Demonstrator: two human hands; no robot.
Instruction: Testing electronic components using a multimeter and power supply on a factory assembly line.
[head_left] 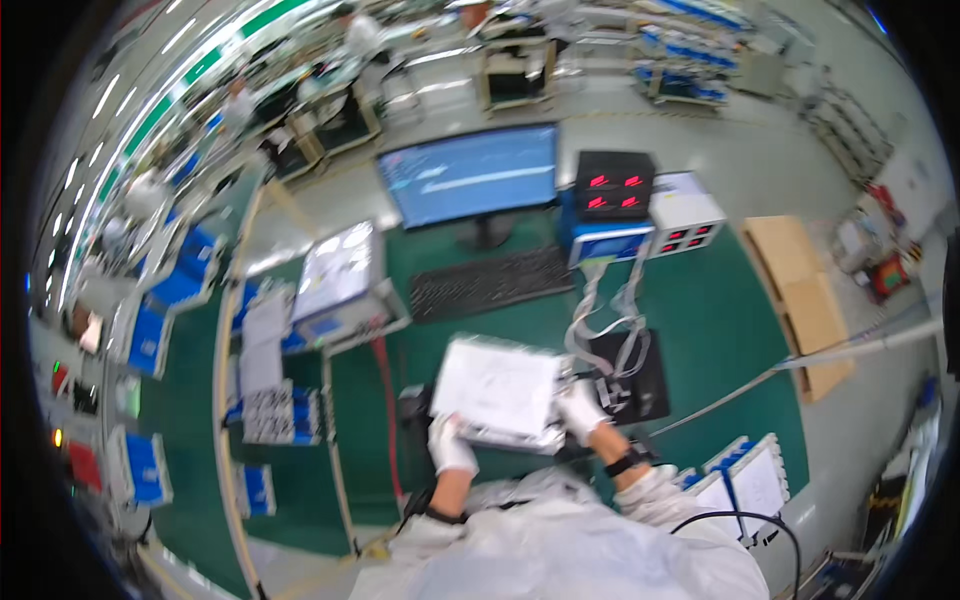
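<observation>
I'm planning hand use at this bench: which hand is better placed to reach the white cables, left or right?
Probably the right hand: it's at the right edge of the white-topped panel, close to the white cables. The left hand, at the panel's near-left corner, is farther off.

Black keyboard (490,284) before a lit monitor (470,178)

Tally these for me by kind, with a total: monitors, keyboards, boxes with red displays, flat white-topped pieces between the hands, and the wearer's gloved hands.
Monitor: 1
Keyboard: 1
Red-display boxes: 2, black and white
Flat white-topped piece: 1
Gloved hands: 2, left and right
Total: 7
</observation>
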